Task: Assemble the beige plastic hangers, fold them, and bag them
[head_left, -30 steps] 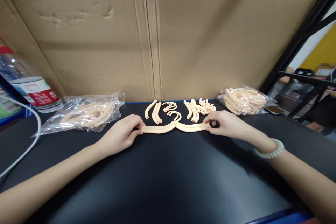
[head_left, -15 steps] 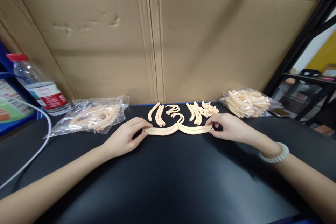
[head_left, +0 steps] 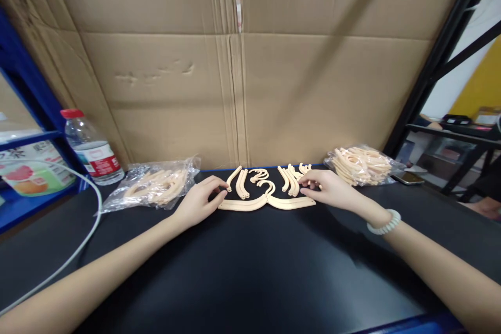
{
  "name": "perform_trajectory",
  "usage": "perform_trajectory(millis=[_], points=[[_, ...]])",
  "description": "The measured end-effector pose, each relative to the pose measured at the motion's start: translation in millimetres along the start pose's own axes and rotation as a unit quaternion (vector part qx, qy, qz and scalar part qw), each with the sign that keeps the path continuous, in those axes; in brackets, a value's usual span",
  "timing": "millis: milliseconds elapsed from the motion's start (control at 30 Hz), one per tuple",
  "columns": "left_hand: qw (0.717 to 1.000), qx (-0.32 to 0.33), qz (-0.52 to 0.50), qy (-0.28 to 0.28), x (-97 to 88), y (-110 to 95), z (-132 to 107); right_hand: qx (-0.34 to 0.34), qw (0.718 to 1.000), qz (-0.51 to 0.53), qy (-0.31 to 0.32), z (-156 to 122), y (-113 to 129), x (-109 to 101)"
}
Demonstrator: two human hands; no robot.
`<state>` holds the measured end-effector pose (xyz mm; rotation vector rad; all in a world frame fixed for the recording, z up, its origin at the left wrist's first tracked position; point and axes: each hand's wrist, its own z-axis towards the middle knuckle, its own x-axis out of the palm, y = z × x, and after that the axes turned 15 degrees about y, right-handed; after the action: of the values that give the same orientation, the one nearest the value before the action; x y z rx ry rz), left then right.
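Observation:
A cream plastic hanger (head_left: pixel 267 202), two curved arms joined under a hook, lies flat on the black mat (head_left: pixel 250 271). My left hand (head_left: pixel 200 200) rests at its left end with loosely curled, parted fingers, the fingertips beside a loose curved arm piece (head_left: pixel 234 177). Just behind the hanger's right arm is my right hand (head_left: pixel 327 190), a bead bracelet on its wrist. Its fingers reach into the row of loose arm pieces (head_left: pixel 290 177) and grip nothing that I can see. Loose hooks (head_left: pixel 259 174) lie between the two groups.
A clear bag of cream parts (head_left: pixel 154 186) lies at the left, another bag (head_left: pixel 362 165) at the right with a phone (head_left: pixel 407 178) beside it. A water bottle (head_left: pixel 92 149) and a white cable (head_left: pixel 74 255) are far left. A cardboard wall (head_left: pixel 235 78) closes the back.
Both hands have let go of the hanger's ends and moved back toward the loose pieces. The camera has tilted up, showing more of the cardboard and the shelf.

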<state>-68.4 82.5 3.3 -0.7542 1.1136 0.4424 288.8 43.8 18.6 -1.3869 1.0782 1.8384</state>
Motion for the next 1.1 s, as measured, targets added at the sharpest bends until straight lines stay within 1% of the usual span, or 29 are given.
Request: perform_trajectory(millis=[100,167,267,333,400,500,633,700,767,900,1000,1100], points=[[0.999,-0.052,0.010,-0.012,-1.7,1.9,20.1,-0.003,0.999,-0.037,0.008,23.1,15.7,-5.1],[0.995,-0.096,0.020,-0.014,0.7,4.6,36.5,-0.001,0.998,-0.057,0.013,41.9,28.4,-7.4],[0.987,-0.156,0.035,0.004,7.5,8.7,58.7,-0.003,0.995,-0.089,0.035,70.4,46.7,-6.6],[0.981,-0.189,0.043,0.022,11.7,10.6,68.7,-0.004,0.993,-0.106,0.054,86.9,56.4,-3.2],[0.976,-0.211,0.049,0.039,14.1,11.3,73.9,-0.001,0.990,-0.118,0.075,99.8,63.2,1.5],[0.970,-0.230,0.054,0.056,14.0,10.6,74.9,0.003,0.987,-0.121,0.103,112.0,68.2,9.0],[0.966,-0.245,0.051,0.067,10.6,8.2,72.9,0.000,0.990,-0.095,0.109,118.9,66.3,17.3],[0.965,-0.249,0.042,0.066,9.0,7.4,72.5,-0.003,0.993,-0.069,0.093,120.1,62.9,20.0],[0.967,-0.248,0.026,0.058,8.0,6.9,72.1,-0.005,0.998,-0.036,0.060,120.0,58.6,21.1],[0.972,-0.234,-0.022,0.013,7.2,5.5,67.4,-0.009,0.997,0.061,-0.052,114.6,49.1,19.8],[0.973,-0.213,-0.081,-0.028,4.9,-0.4,57.9,-0.009,0.977,0.163,-0.136,103.7,42.8,18.5],[0.971,-0.169,-0.164,-0.035,1.7,-15.9,41.9,-0.015,0.943,0.280,-0.178,85.5,41.2,18.1]])
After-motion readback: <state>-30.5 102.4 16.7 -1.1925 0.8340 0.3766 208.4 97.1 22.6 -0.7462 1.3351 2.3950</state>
